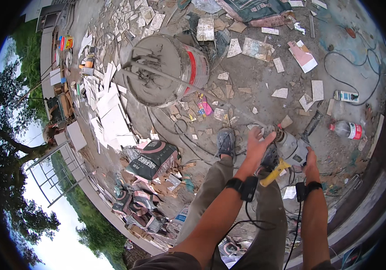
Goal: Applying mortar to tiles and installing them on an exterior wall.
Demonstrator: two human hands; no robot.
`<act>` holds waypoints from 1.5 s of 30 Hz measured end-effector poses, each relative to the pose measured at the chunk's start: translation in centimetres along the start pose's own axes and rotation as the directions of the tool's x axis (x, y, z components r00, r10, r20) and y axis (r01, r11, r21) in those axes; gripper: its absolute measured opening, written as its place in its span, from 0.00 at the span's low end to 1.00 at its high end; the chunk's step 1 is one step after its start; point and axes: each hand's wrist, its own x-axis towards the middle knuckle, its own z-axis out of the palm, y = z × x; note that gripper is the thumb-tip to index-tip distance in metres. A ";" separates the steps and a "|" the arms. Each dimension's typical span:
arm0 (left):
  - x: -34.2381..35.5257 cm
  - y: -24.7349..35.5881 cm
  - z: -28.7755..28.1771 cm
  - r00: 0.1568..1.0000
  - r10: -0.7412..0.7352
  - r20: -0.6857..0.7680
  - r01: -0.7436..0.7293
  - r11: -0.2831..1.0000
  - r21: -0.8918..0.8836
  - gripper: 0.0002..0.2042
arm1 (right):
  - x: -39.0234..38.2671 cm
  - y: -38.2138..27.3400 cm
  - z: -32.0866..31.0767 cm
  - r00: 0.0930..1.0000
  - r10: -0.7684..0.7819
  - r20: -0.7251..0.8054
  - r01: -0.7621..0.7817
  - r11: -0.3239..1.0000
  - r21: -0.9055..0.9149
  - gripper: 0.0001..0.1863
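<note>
A grey power drill (295,150) with a dark side handle (312,125) lies level with my knees. My right hand (311,161) is closed on its rear part, the fingers partly hidden by the body. My left hand (258,146) is beside the drill's front end, fingers apart; whether it touches the tool I cannot tell. A long mixing rod (193,86) runs from the drill's front to a round bucket (193,67) of wet grey mortar (150,83), its paddle end at the mortar. A yellow-handled tool (274,173) shows under my left wrist.
Broken tiles (258,48) litter the ground, with a pile of white pieces (112,114) left of the bucket. A dark bag (152,159) lies near my left leg. A cable (175,128) loops by my shoe (226,144). A plastic bottle (348,129) lies at right.
</note>
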 end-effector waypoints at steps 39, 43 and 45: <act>-10.7 7.1 -0.8 1.000 -0.019 0.009 0.021 0.836 -0.549 0.10 | -10.9 1.8 -5.5 0.880 -0.451 0.151 0.436 0.892 0.119 0.23; -20.4 11.1 -8.5 0.990 0.059 -0.127 -0.131 0.717 -0.684 0.08 | -23.5 2.0 -2.8 0.782 -0.537 0.318 0.556 0.831 0.037 0.19; -25.6 13.7 -11.4 0.973 0.049 -0.227 -0.205 0.637 -0.743 0.09 | -31.5 1.5 -2.6 0.704 -0.608 0.366 0.657 0.754 -0.013 0.19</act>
